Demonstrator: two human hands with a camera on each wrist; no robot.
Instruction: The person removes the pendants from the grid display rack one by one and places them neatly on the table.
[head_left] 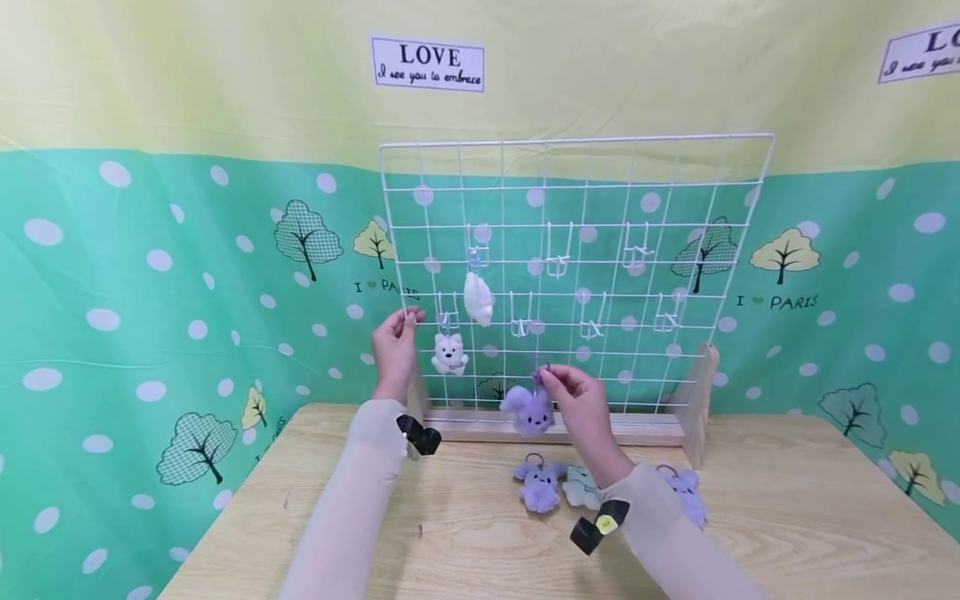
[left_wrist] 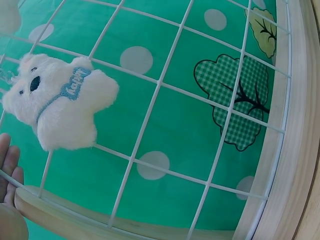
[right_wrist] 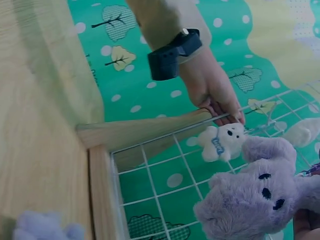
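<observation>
In the head view, my right hand [head_left: 581,408] pinches the ring at the top of a purple plush keychain [head_left: 531,411], which hangs before the lower part of a white wire grid rack [head_left: 577,142]. The right wrist view shows this purple plush [right_wrist: 250,202] close up. My left hand [head_left: 394,350] grips the rack's left edge wire. Beside it a white bear plush [head_left: 449,354] hangs from a hook; the left wrist view shows its blue strap. A second white plush [head_left: 477,300] hangs higher, turned sideways.
On the wooden table [head_left: 465,542] lie a purple plush [head_left: 540,486], a pale green plush [head_left: 580,486] partly behind my right wrist, and another purple plush [head_left: 686,493] partly behind the forearm. Several hooks [head_left: 557,265] on the grid carry nothing. Wooden feet [head_left: 701,400] support the rack.
</observation>
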